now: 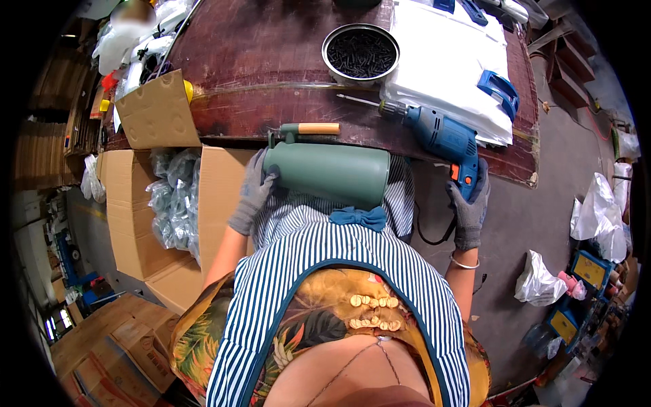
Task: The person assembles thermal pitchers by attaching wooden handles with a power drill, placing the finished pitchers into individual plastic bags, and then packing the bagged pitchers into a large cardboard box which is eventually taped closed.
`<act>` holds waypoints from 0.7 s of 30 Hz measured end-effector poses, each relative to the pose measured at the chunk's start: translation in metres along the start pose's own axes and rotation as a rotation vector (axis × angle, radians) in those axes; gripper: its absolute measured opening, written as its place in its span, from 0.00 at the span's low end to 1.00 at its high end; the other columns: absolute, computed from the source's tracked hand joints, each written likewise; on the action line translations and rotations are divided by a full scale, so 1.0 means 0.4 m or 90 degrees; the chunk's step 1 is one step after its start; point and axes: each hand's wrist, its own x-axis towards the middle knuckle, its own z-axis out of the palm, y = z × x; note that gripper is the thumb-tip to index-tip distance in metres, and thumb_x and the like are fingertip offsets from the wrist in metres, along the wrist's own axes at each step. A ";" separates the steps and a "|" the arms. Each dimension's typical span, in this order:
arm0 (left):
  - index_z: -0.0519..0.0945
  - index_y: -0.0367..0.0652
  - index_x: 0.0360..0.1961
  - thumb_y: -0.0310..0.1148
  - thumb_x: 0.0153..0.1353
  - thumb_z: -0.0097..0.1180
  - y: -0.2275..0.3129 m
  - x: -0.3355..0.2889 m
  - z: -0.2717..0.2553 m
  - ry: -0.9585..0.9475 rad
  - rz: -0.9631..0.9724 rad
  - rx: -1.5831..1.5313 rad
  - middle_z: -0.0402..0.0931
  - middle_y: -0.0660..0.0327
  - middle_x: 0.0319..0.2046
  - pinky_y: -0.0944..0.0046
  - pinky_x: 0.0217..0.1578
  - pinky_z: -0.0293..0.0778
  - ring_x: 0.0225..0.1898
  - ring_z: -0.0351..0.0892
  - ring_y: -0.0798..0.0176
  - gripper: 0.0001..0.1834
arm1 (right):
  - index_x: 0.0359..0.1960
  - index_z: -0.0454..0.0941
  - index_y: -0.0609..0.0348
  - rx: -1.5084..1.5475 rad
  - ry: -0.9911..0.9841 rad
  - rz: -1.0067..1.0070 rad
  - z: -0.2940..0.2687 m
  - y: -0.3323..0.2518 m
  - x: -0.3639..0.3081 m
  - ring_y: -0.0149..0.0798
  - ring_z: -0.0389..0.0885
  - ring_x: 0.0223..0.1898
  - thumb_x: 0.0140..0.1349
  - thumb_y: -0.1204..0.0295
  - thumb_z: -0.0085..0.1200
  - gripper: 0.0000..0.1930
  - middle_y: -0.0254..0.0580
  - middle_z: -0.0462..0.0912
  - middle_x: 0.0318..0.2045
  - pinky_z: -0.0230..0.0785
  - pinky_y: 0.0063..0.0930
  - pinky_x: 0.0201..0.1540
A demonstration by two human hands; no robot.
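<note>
A green cylindrical jug (332,171) lies on its side across my lap at the table's near edge. Its side handle (310,128) has a light wooden grip and points away from me. My left hand (256,190), in a grey glove, holds the jug by its left end. On the right, my gloved right hand (471,207) is wrapped round the grip of a blue electric drill (444,134). The drill's long bit points left over the dark red table, apart from the jug. The jug's right end reaches over the striped apron.
On the table (264,57) stands a round tin (361,53) of dark screws, beside white sheeting (441,68) and a blue handle-shaped part (500,93). An opened carton (129,210) with plastic-wrapped items (175,197) stands at left. A black cord hangs below the drill.
</note>
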 end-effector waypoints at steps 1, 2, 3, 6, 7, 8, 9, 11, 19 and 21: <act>0.64 0.44 0.68 0.53 0.62 0.57 0.013 0.032 -0.042 -0.038 0.042 0.195 0.66 0.48 0.62 0.50 0.63 0.64 0.62 0.67 0.48 0.38 | 0.72 0.58 0.55 -0.005 0.004 0.016 0.000 -0.014 -0.003 0.52 0.68 0.63 0.49 0.65 0.70 0.47 0.53 0.67 0.65 0.61 0.43 0.65; 0.66 0.44 0.67 0.51 0.62 0.58 0.052 0.071 -0.081 0.003 0.024 0.234 0.67 0.48 0.61 0.50 0.62 0.64 0.61 0.68 0.48 0.37 | 0.71 0.58 0.55 -0.012 0.004 0.030 -0.001 -0.019 -0.004 0.52 0.68 0.63 0.49 0.64 0.70 0.47 0.54 0.67 0.64 0.61 0.43 0.65; 0.68 0.44 0.65 0.49 0.61 0.59 0.112 0.124 -0.122 0.041 0.007 0.270 0.69 0.48 0.60 0.49 0.62 0.65 0.60 0.69 0.47 0.35 | 0.72 0.58 0.55 -0.012 0.007 0.018 -0.005 -0.012 -0.007 0.52 0.68 0.62 0.49 0.64 0.70 0.47 0.54 0.67 0.64 0.61 0.42 0.64; 0.75 0.42 0.59 0.40 0.58 0.63 0.362 0.302 -0.205 0.171 0.152 0.175 0.73 0.51 0.57 0.48 0.60 0.66 0.60 0.70 0.45 0.28 | 0.72 0.58 0.54 0.002 0.000 0.002 -0.005 0.001 0.002 0.51 0.69 0.62 0.49 0.64 0.70 0.48 0.53 0.67 0.64 0.63 0.41 0.63; 0.76 0.44 0.58 0.38 0.58 0.62 0.426 0.365 -0.192 0.173 0.241 0.145 0.74 0.53 0.57 0.49 0.60 0.66 0.60 0.70 0.47 0.26 | 0.72 0.57 0.54 0.011 -0.007 0.017 -0.010 -0.008 0.004 0.51 0.70 0.62 0.49 0.64 0.70 0.48 0.53 0.67 0.64 0.63 0.41 0.63; 0.77 0.47 0.57 0.36 0.58 0.62 0.461 0.418 -0.179 0.171 0.329 0.116 0.75 0.55 0.56 0.49 0.60 0.67 0.59 0.71 0.50 0.24 | 0.72 0.57 0.54 0.023 -0.017 0.033 -0.005 -0.030 -0.007 0.50 0.70 0.62 0.49 0.65 0.70 0.48 0.53 0.67 0.63 0.64 0.41 0.63; 0.78 0.50 0.57 0.35 0.59 0.61 0.478 0.473 -0.140 0.142 0.398 0.169 0.75 0.57 0.56 0.51 0.59 0.67 0.59 0.71 0.50 0.23 | 0.72 0.57 0.55 0.026 -0.021 0.035 -0.007 -0.040 -0.006 0.50 0.70 0.61 0.49 0.65 0.70 0.48 0.53 0.67 0.63 0.64 0.40 0.62; 0.79 0.54 0.55 0.34 0.58 0.61 0.485 0.556 -0.066 0.106 0.469 0.285 0.75 0.59 0.56 0.53 0.59 0.68 0.59 0.71 0.51 0.22 | 0.72 0.57 0.55 0.025 -0.023 0.046 -0.014 -0.053 -0.005 0.50 0.71 0.61 0.49 0.65 0.70 0.47 0.52 0.67 0.64 0.65 0.40 0.61; 0.83 0.50 0.43 0.39 0.52 0.67 0.489 0.658 -0.004 -0.067 0.352 0.318 0.75 0.60 0.50 0.51 0.57 0.69 0.55 0.72 0.51 0.16 | 0.72 0.57 0.56 0.014 0.008 0.017 0.002 -0.034 -0.016 0.50 0.67 0.64 0.51 0.67 0.68 0.46 0.50 0.66 0.66 0.61 0.38 0.65; 0.84 0.52 0.43 0.42 0.52 0.65 0.479 0.677 0.001 -0.064 0.355 0.319 0.76 0.60 0.48 0.51 0.57 0.70 0.53 0.75 0.53 0.16 | 0.72 0.57 0.56 0.022 0.015 0.005 0.003 -0.034 -0.014 0.48 0.69 0.62 0.52 0.67 0.68 0.46 0.50 0.67 0.64 0.63 0.37 0.63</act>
